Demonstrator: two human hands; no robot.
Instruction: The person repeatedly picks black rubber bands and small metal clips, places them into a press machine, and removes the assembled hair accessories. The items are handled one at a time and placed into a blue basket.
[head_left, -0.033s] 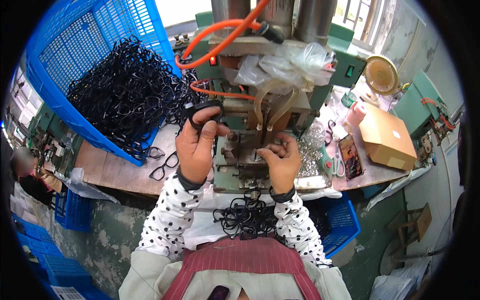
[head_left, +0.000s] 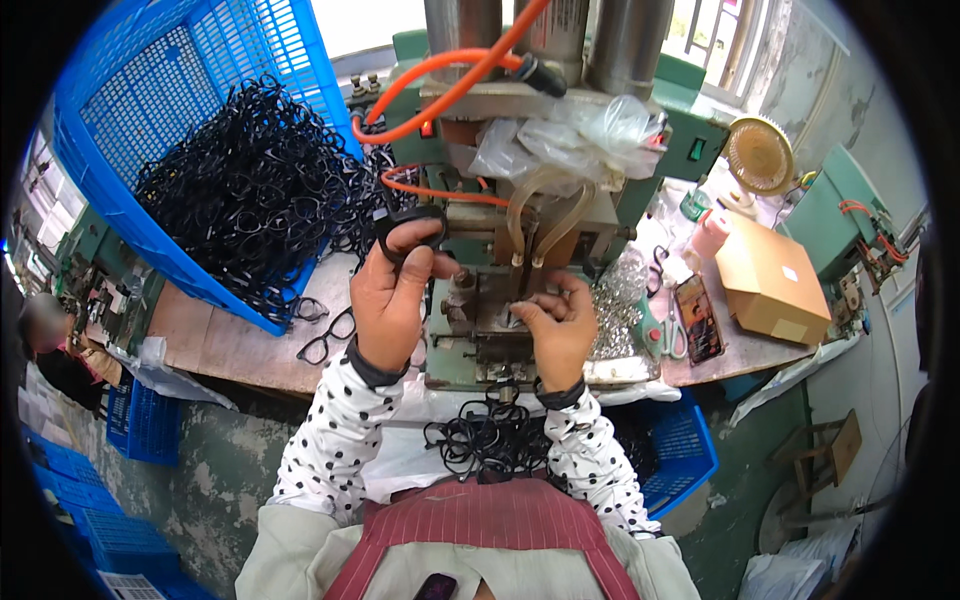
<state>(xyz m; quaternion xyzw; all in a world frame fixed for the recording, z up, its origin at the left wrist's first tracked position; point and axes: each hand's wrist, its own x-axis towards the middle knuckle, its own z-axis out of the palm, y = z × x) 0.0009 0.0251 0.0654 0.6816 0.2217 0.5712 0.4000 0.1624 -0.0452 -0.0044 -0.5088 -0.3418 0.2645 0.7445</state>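
Head view: the left hand [head_left: 390, 305] is curling its fingers around a black frame [head_left: 384, 233], gripping it in the air at the left of the press [head_left: 452, 368], between the crate [head_left: 82, 150] and the tubes [head_left: 516, 228]. The right hand [head_left: 563, 325] is bending its fingers inward, thumb and forefinger coming close together just over the press bed [head_left: 490, 318]; whether they are pinching something small is impossible to tell. Both forearms are reaching in from below in spotted sleeves [head_left: 335, 430]. The blue crate is leaning at the left, holding a heap [head_left: 235, 195] of black frames, and more are lying beside it. A separate pair [head_left: 315, 349] is resting near the table's front edge. Right of the press, metal bits [head_left: 622, 318] are lying in a glittering pile, with scissors [head_left: 675, 338], a phone [head_left: 699, 322] and a cardboard box [head_left: 772, 275] sitting farther right. An orange hose [head_left: 440, 64] is looping across the top, above a clear bag [head_left: 570, 138]. Below the press, a cluster [head_left: 487, 437] of black frames is lying near the red apron [head_left: 480, 515].
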